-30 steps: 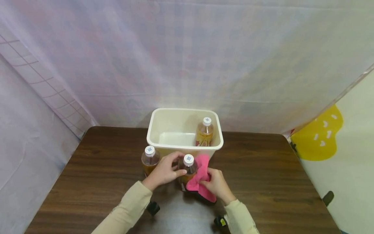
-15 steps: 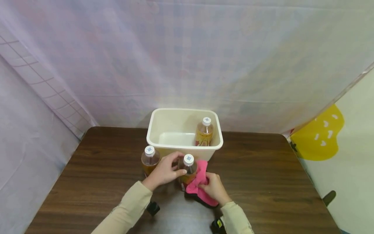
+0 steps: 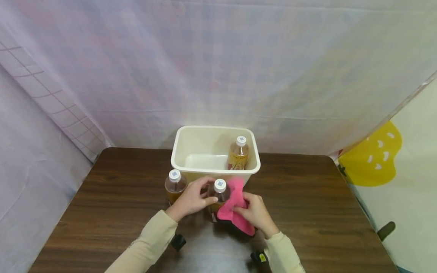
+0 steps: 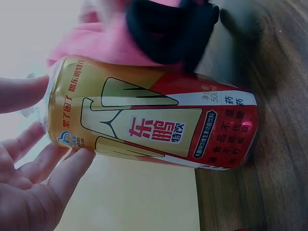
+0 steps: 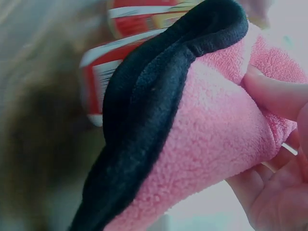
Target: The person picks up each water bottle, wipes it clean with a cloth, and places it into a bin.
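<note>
A drink bottle (image 3: 219, 192) with a white cap stands upright on the table, in front of the tub. My left hand (image 3: 195, 198) grips it near the shoulder, thumb on the near side. Its label (image 4: 149, 120) is yellow and red in the left wrist view. My right hand (image 3: 255, 213) pinches a pink cloth (image 3: 235, 212) with a black edging (image 5: 144, 110), which lies against the bottle's right side and hides part of it. In the right wrist view the thumb presses into the folded pink pile.
A cream tub (image 3: 216, 171) stands at the table's back, with another bottle (image 3: 238, 155) upright in its right end. A third bottle (image 3: 175, 187) stands left of my left hand. The brown table (image 3: 307, 204) meets a hanging curtain (image 3: 218, 76) behind.
My right hand has moved the cloth down along the bottle's side, then back up. My left hand and the bottle have stayed in place.
</note>
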